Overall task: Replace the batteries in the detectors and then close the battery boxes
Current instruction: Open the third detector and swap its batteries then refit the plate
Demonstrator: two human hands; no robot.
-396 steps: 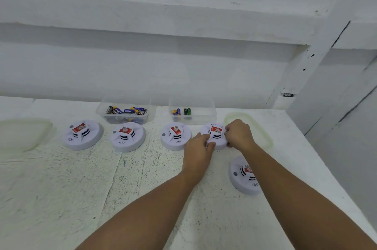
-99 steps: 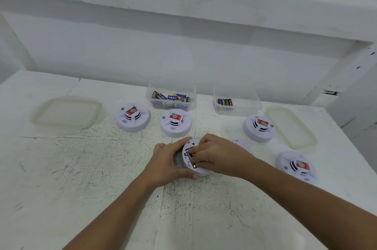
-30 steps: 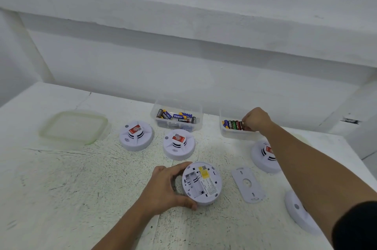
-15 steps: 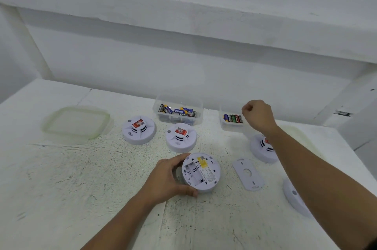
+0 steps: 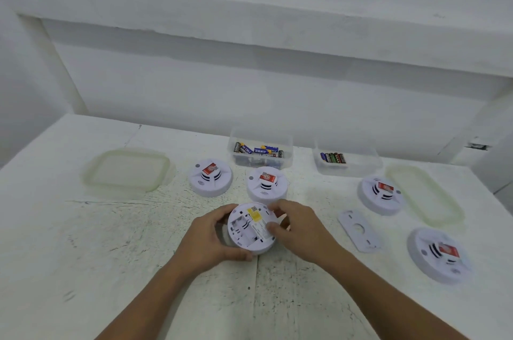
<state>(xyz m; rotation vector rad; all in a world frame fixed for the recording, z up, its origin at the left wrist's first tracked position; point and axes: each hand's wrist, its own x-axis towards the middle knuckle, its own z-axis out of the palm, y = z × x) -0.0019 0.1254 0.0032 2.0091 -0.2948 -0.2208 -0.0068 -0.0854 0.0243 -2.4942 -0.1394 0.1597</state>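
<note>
White table (image 5: pixel 111 256) is occupied at frame centre by the upturned detector (image 5: pixel 251 231), its battery bay seen empty and its back plate (image 5: pixel 358 231) laid to the right. Its left rim is gripped by the curled left hand (image 5: pixel 208 239); the right hand (image 5: pixel 302 231) is set on its right edge, fingers curled, and whether a battery is held cannot be told. Fitting and closing are judged outstanding, and four other detectors (image 5: pixel 210 177) lie face-up.

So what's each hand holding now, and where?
Left hand grips the upturned detector by its left rim. Right hand is at its right edge; whether it pinches anything cannot be told.
</note>
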